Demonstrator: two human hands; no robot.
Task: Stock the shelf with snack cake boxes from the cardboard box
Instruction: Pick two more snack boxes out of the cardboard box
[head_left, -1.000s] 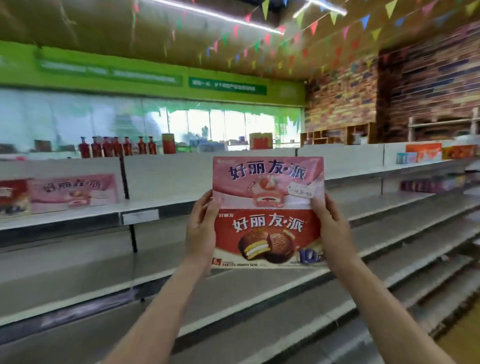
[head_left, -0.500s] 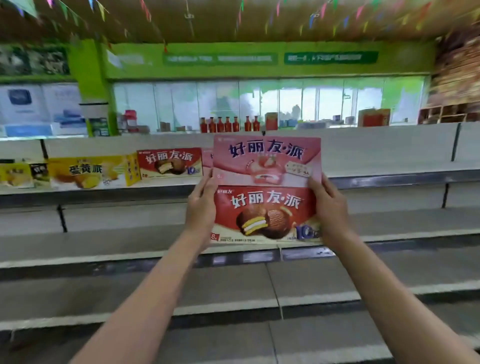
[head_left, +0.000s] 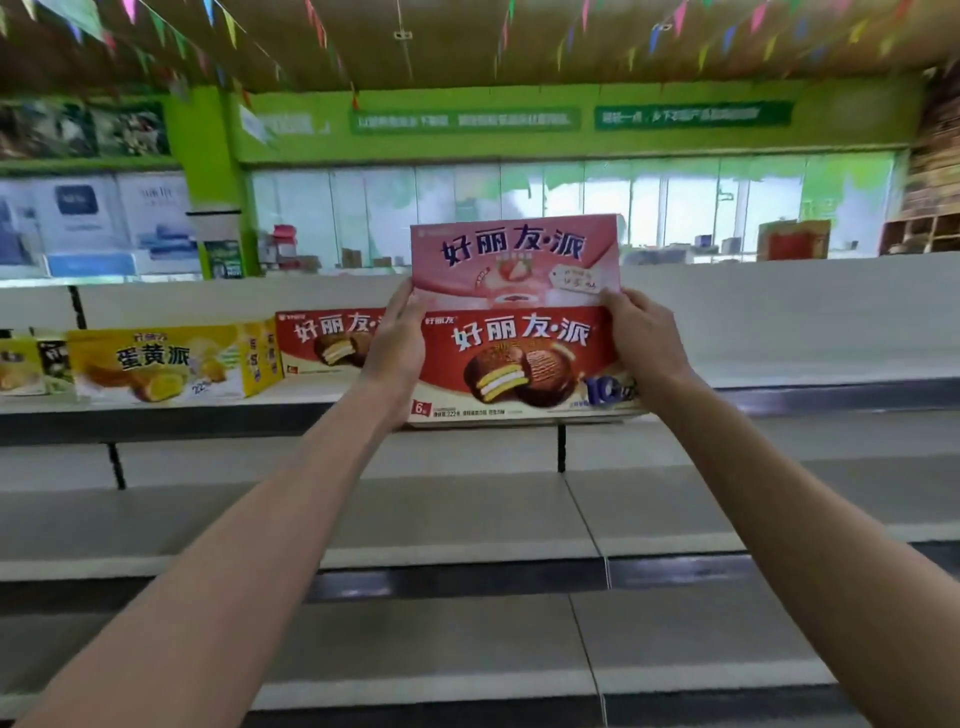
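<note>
The top shelf (head_left: 779, 387) runs across in front of me, with a red box (head_left: 327, 338) and a yellow box (head_left: 156, 364) already standing on it to the left. I hold two stacked snack cake boxes at its front edge: the red chocolate box (head_left: 519, 364) below, the pink strawberry box (head_left: 514, 260) on top. My left hand (head_left: 395, 348) and right hand (head_left: 647, 338) clamp the short ends, fingers curled round the sides. I judge the boxes light, stiff cardboard with a glossy, slightly slippery print; the upper box can slide, so end pressure must span the seam between both boxes.
</note>
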